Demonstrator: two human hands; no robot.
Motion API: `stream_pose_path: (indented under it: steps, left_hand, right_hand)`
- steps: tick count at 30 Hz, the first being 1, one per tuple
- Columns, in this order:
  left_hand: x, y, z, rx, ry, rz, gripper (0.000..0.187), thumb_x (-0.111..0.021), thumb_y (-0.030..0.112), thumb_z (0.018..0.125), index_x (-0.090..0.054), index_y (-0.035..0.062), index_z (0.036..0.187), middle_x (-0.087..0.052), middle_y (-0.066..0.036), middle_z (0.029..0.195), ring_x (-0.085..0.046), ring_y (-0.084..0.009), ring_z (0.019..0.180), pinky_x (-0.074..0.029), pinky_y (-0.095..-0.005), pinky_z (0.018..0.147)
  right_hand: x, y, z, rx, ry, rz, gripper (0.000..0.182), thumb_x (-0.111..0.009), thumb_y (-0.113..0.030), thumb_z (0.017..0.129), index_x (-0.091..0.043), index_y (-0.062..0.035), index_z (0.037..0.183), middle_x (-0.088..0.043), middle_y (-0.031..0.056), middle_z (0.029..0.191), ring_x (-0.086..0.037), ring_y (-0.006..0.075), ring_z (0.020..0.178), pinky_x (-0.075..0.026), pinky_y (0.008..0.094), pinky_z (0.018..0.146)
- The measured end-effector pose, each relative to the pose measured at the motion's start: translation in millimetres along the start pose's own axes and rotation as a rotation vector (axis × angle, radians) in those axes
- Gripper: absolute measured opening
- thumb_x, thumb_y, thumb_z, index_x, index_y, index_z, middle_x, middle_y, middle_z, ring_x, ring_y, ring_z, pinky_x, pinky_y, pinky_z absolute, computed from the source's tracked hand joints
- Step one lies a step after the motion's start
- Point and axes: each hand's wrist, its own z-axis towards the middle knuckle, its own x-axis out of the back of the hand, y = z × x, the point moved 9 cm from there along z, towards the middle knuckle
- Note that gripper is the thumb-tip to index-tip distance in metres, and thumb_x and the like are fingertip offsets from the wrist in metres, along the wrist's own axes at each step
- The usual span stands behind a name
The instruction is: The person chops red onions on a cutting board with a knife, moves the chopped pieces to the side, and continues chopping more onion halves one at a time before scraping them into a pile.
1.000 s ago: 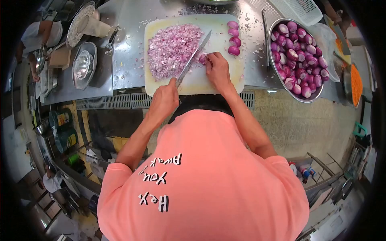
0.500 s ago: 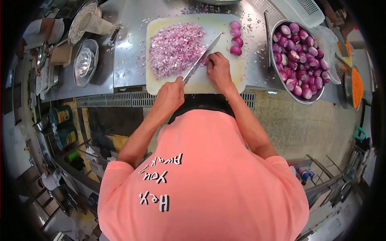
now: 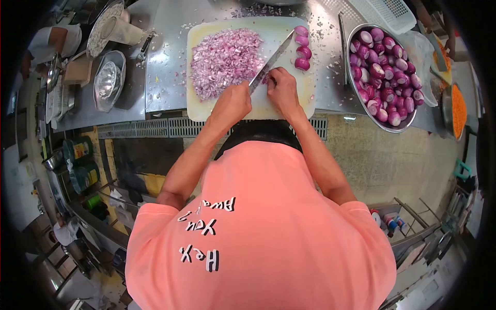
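My left hand [image 3: 232,103] is closed round the handle of a kitchen knife [image 3: 271,62], whose blade slants up and right across the white cutting board [image 3: 225,111]. Just right of the blade, my right hand [image 3: 282,89] has its fingers bent together over a small piece of purple onion, mostly hidden by the fingertips and blade. A wide heap of chopped onion [image 3: 225,62] covers the board's left half. Several peeled onion halves [image 3: 303,52] stand in a column at the board's upper right, and the knife tip reaches close to the top one.
A large metal bowl of peeled purple onions [image 3: 385,77] stands at the right, beside a container of orange food [image 3: 458,111]. A white plastic basket [image 3: 395,15] lies behind. Metal bowls [image 3: 108,80] and another knife [image 3: 146,44] are at the left. Another person's arm [image 3: 58,39] shows far left.
My left hand has moved right and slightly up with the knife, bringing the blade tip nearer the onion column. My right hand has stayed nearly in place.
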Motion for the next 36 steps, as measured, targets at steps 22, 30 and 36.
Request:
stream_pose_path:
  steps: [22,30,36]
  left_hand:
    - [-16,-16,16,0.161,-0.004,-0.017,0.018,-0.053,0.007,0.087,-0.057,-0.0063,0.098,-0.061,-0.031,0.077,-0.061,-0.0486,0.081,-0.046,-0.0533,0.071]
    - [-15,-10,21,0.206,-0.025,-0.026,0.018,-0.053,0.009,0.087,-0.058,-0.0042,0.099,-0.062,-0.030,0.078,-0.062,-0.0475,0.080,-0.047,-0.0521,0.070]
    - [-13,0,21,0.204,-0.003,0.012,0.016,-0.054,0.008,0.087,-0.059,-0.0046,0.096,-0.062,-0.029,0.080,-0.061,-0.0472,0.080,-0.047,-0.0505,0.070]
  right_hand:
    - [-14,-8,-6,0.008,-0.130,-0.062,0.011,-0.057,0.005,0.076,-0.064,0.0018,0.084,-0.061,0.0197,0.083,-0.062,0.0405,0.079,-0.051,0.0465,0.071]
    - [-12,-5,-8,0.004,-0.119,-0.038,0.010,-0.058,0.004,0.076,-0.064,0.0019,0.083,-0.061,0.0199,0.082,-0.062,0.0405,0.078,-0.051,0.0467,0.070]
    - [-10,-1,-5,0.007,-0.125,-0.034,0.006,-0.058,0.004,0.077,-0.063,0.0014,0.080,-0.060,0.0192,0.081,-0.061,0.0403,0.078,-0.051,0.0468,0.069]
